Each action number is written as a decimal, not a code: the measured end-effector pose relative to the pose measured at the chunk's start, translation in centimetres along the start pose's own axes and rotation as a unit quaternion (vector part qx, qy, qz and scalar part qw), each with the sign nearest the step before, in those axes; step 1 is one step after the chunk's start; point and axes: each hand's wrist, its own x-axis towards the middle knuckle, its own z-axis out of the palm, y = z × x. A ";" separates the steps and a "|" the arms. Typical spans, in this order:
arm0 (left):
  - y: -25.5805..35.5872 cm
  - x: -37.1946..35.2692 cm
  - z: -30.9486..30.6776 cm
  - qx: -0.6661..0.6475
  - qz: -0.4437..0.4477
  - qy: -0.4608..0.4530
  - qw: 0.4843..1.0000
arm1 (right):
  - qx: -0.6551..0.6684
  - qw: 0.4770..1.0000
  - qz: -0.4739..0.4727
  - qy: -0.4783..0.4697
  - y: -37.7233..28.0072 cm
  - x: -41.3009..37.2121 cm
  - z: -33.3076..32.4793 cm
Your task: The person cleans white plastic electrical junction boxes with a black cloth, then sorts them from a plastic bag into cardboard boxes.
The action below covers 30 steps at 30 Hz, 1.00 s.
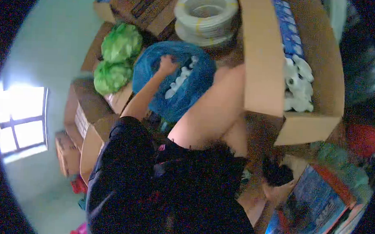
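My left hand point(168, 65) reaches into a blue plastic bag point(203, 78), near the inner left side of its mouth. It is small and blurred, so whether the fingers grip anything cannot be made out. Just right of the hand, a line of small white pieces point(180, 78) lies in the bag; their kind does not show. My bare leg point(212, 105) is bent close beside the bag. Of my right hand nothing shows.
An open cardboard box point(264, 57) at right holds rounded white items point(298, 85) and blue-and-white packs point(287, 27). Coils of white tubing or cable point(205, 20) stand behind the bag. Green bags point(114, 77) and more cartons point(66, 154) line the left side.
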 end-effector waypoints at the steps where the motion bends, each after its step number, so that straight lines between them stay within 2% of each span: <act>1: -2.0 -0.6 2.3 0.026 -0.056 -0.078 0.995 | -0.004 1.000 0.000 -0.008 -0.1 0.2 -0.4; 3: -4.8 -1.5 5.2 0.073 -0.075 -0.175 0.979 | -0.012 1.000 0.000 -0.026 -0.4 1.1 -1.1; 6: -6.7 -3.2 7.7 0.148 0.026 -0.252 0.956 | -0.036 0.999 -0.003 -0.029 0.1 2.0 -2.1; 9: -7.4 -5.5 10.2 0.059 0.059 -0.146 0.986 | -0.076 0.997 0.001 -0.029 0.7 3.3 -3.9; 12: -5.3 -7.3 9.4 0.069 -0.019 -0.116 0.991 | -0.119 0.993 0.020 -0.015 1.0 5.1 -5.5; 15: -5.3 -8.3 9.4 0.006 -0.059 -0.029 0.998 | -0.166 0.986 0.026 0.016 1.6 7.5 -6.8; 18: -8.6 -8.6 11.8 0.049 -0.040 0.010 0.998 | -0.200 0.978 0.019 0.053 1.7 10.4 -8.0; 21: -8.1 -9.1 9.2 0.032 -0.042 -0.064 0.997 | -0.220 0.971 0.014 0.092 1.5 13.8 -8.3; 24: -8.8 -9.2 10.3 0.011 -0.057 -0.003 0.998 | -0.225 0.968 0.010 0.111 1.1 16.3 -8.3; 27: -9.2 -8.8 11.2 -0.010 -0.087 0.018 0.996 | -0.226 0.967 0.010 0.115 0.9 17.3 -8.6; 30: -7.1 -9.2 7.4 -0.081 -0.204 -0.028 0.975 | -0.231 0.967 0.010 0.111 1.1 17.0 -9.1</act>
